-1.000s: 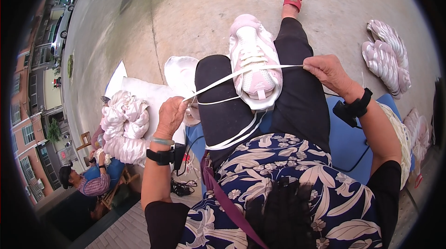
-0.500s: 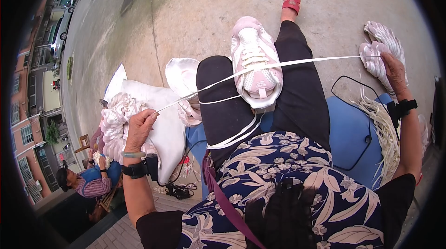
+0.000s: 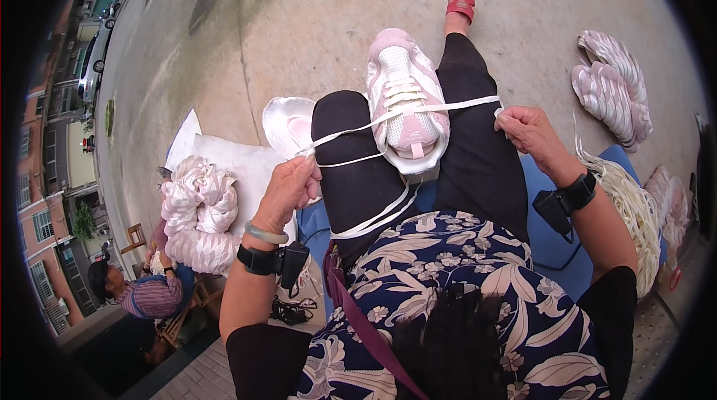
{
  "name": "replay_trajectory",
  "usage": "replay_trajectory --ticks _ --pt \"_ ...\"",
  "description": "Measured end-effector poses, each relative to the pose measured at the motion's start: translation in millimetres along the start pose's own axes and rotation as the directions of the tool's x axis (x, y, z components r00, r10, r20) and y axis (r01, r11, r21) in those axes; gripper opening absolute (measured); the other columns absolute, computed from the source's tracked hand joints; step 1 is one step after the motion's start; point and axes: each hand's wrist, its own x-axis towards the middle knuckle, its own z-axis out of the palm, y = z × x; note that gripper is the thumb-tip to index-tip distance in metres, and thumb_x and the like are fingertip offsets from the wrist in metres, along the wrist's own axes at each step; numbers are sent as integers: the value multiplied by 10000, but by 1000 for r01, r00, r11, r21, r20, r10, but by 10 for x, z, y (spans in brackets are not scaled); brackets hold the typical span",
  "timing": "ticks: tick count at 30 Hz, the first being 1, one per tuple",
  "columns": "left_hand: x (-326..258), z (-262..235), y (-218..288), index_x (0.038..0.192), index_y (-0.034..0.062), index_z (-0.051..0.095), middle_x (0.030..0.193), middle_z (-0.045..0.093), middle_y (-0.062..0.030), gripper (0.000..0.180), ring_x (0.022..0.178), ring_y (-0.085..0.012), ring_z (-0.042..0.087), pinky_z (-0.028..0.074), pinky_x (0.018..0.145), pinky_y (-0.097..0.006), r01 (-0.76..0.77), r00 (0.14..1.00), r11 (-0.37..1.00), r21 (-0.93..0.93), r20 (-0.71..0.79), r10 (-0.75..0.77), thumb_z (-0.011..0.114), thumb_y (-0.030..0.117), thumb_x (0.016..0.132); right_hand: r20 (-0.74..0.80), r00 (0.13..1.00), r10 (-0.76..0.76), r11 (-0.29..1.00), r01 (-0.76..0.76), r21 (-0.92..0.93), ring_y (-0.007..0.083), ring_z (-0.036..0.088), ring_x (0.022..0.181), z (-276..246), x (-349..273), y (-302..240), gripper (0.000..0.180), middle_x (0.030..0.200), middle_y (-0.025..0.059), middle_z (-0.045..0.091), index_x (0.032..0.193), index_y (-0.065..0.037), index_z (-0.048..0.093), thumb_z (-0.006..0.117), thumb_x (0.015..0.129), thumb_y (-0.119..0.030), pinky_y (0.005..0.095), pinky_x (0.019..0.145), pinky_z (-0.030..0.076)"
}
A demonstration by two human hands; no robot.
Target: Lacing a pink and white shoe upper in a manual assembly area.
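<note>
A pink and white sneaker (image 3: pixel 426 129) rests between my thighs, its toe pointing away from me. White lacing criss-crosses its tongue. One white shoelace (image 3: pixel 343 133) runs across the shoe to both sides. My left hand (image 3: pixel 287 189) is closed in a pinch on it, over the left knee. At the other side, my right hand (image 3: pixel 532 137) pinches the end of the lace beside my right thigh. A looser strand droops from the shoe over my left thigh, and more white lace lies in my lap.
Bundled pink and white shoe pieces (image 3: pixel 200 209) lie on a white sheet (image 3: pixel 254 168) at left, near another shoe part (image 3: pixel 287 123). More bundles (image 3: pixel 609 94) lie on the ground at right. A hank of cream laces (image 3: pixel 624 194) hangs over blue material. Another person (image 3: pixel 146 295) sits far left.
Both hands have come inward along the stretched lace, the right one by much more. The right hand has moved from beside the bundles to near my thigh.
</note>
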Motion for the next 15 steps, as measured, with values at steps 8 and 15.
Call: replay_trajectory --ticks 8,15 --pt "536 755 326 865 35 540 562 545 -24 226 346 -45 402 303 309 -180 62 987 998 -2 151 -61 446 225 943 115 992 48 975 -71 209 39 553 541 613 348 -70 147 682 8 594 870 -31 591 561 899 -171 170 456 438" --pt "665 866 541 887 37 543 553 532 -32 242 325 -51 360 263 297 -189 -66 997 994 -86 -54 62 429 242 947 35 998 -58 906 38 422 58 579 600 669 539 -40 94 769 30 632 890 -28 605 563 891 -112 194 544 478"
